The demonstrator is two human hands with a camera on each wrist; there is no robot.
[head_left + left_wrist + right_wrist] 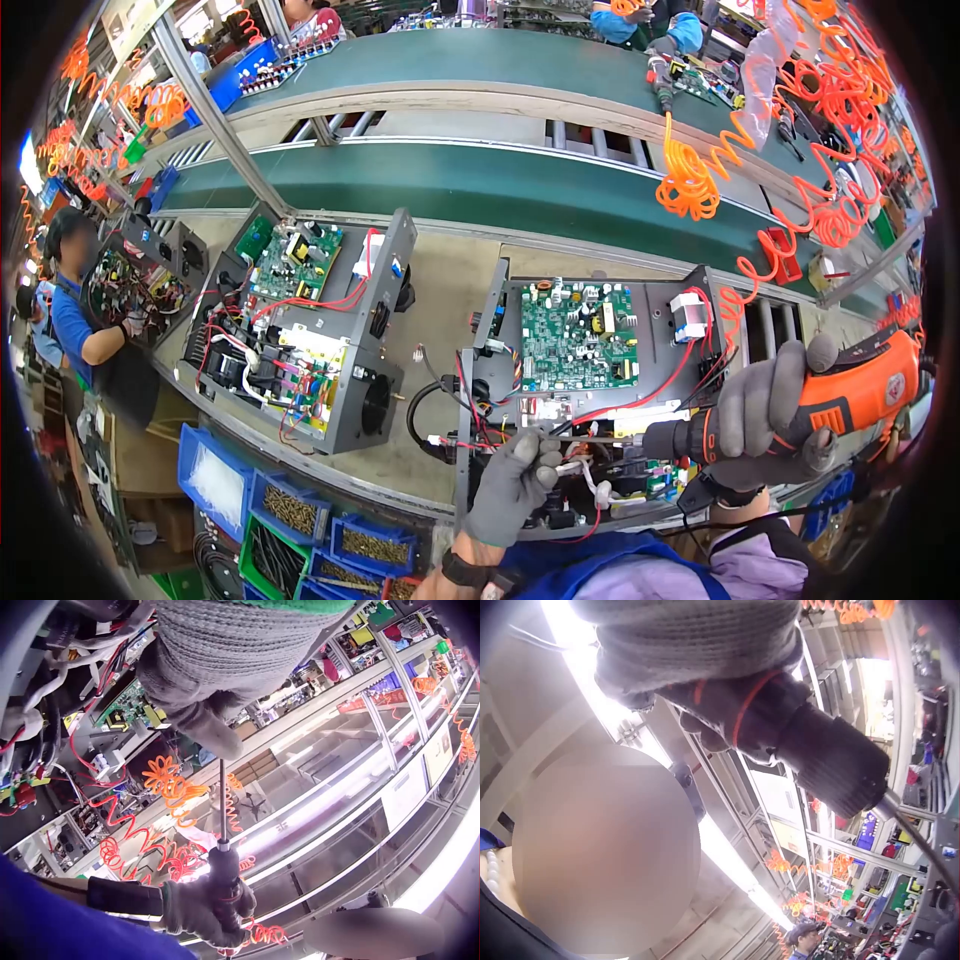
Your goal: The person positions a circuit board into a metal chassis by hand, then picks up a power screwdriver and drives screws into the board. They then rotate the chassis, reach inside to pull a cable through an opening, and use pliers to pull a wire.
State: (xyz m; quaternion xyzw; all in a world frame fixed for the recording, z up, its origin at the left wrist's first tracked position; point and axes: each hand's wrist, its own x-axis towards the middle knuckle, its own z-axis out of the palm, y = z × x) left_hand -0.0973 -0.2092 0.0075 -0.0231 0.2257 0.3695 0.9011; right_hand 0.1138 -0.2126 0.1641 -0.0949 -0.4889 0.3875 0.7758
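Note:
In the head view the gloved right hand [768,405] grips an orange and black power driver [862,388], its long bit pointing left across the open grey chassis [650,285]. The gloved left hand [512,485], fingers curled, pinches around the tip end of the driver bit [590,440]. Whether a screw sits there is hidden by the fingers. A green circuit board [578,335] lies in the chassis, with wires beside the hands. The left wrist view shows the bit [223,799] running from the left fingertips to the driver chuck [223,859].
A second open chassis [375,340] stands to the left. Blue bins [372,545] of screws sit at the front left. Behind runs a green conveyor [400,185]; coiled orange hoses [690,180] hang at the right. A person in blue [75,330] works at far left.

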